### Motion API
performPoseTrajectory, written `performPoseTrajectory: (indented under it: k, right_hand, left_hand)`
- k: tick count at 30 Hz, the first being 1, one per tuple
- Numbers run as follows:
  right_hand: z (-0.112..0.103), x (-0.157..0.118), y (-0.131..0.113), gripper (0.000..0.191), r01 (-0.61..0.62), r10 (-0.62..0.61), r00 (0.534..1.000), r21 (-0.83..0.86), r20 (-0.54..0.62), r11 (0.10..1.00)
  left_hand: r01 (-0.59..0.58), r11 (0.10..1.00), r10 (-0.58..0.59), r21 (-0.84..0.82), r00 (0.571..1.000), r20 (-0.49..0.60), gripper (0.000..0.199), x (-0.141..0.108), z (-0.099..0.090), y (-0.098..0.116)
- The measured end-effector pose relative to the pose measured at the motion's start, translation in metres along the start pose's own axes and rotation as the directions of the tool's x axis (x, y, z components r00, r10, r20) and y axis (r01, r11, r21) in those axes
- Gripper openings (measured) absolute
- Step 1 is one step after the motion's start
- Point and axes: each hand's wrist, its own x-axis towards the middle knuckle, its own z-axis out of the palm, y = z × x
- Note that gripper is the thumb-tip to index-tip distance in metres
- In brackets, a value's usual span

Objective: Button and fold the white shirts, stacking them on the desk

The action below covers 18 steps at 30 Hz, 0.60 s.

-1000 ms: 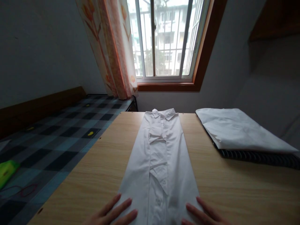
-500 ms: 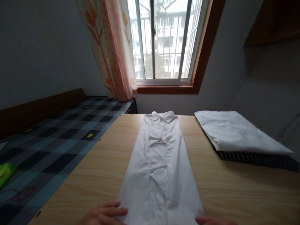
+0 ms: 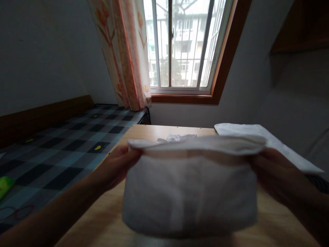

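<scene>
A white shirt is lifted off the wooden table, its raised edge stretched between my two hands and blurred by motion. My left hand pinches the left end of that edge. At the right end, my right hand grips the cloth, its fingertips partly hidden by the fabric. The part of the shirt farthest from me lies crumpled near the table's back edge, and the raised cloth hides most of the rest.
Another white cloth lies on a dark ribbed item at the table's right. Left of the table is a bed with a checked cover, a green object on it. A curtain hangs by the window.
Both hands have moved up and forward from the table's near side, taking hold of the shirt's near end and raising it. The shirt was lying flat before.
</scene>
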Motion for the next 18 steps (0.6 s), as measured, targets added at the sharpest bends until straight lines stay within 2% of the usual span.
performPoseTrajectory:
  k: [2, 4, 6, 7, 8, 11, 14, 16, 18]
  right_hand:
    - [0.002, 0.063, 0.009, 0.028, -0.025, 0.03, 0.995, 0.059, -0.097, 0.998]
    - [0.001, 0.138, 0.02, 0.027, -0.064, 0.087, 0.974, 0.111, -0.211, 0.992]
    - [-0.002, 0.208, 0.036, 0.024, -0.134, 0.167, 0.929, 0.121, -0.329, 0.984]
    - [-0.004, 0.237, 0.045, 0.022, -0.203, 0.227, 0.894, 0.104, -0.386, 0.974]
    - [-0.005, 0.259, 0.055, 0.02, -0.23, 0.248, 0.879, 0.094, -0.407, 0.969]
    - [-0.001, 0.292, 0.088, 0.018, -0.326, 0.302, 0.829, 0.033, -0.47, 0.945]
    - [0.007, 0.296, 0.116, 0.02, -0.43, 0.322, 0.766, -0.071, -0.556, 0.9]
    - [0.01, 0.294, 0.127, 0.02, -0.481, 0.315, 0.739, -0.14, -0.596, 0.865]
    - [0.011, 0.293, 0.131, 0.02, -0.519, 0.307, 0.725, -0.196, -0.617, 0.832]
  left_hand:
    - [-0.065, 0.997, 0.063, -0.04, 0.996, -0.058, 0.043, 0.065, -0.001, 0.006]
    - [-0.107, 0.994, 0.104, -0.012, 0.983, -0.149, 0.048, 0.122, -0.003, -0.002]
    - [-0.038, 0.988, 0.081, 0.147, 0.95, -0.301, 0.044, 0.168, -0.006, -0.021]
    - [0.031, 0.967, 0.073, 0.252, 0.917, -0.392, 0.04, 0.185, -0.008, -0.033]
    - [0.07, 0.954, 0.065, 0.293, 0.901, -0.428, 0.035, 0.2, -0.01, -0.046]
    - [0.145, 0.921, 0.053, 0.361, 0.872, -0.487, 0.02, 0.228, -0.019, -0.082]
    - [0.191, 0.897, 0.052, 0.398, 0.849, -0.526, 0.01, 0.24, -0.028, -0.107]
    - [0.198, 0.893, 0.056, 0.405, 0.843, -0.535, 0.012, 0.244, -0.032, -0.116]
    - [0.191, 0.9, 0.047, 0.391, 0.851, -0.524, 0.025, 0.245, -0.033, -0.119]
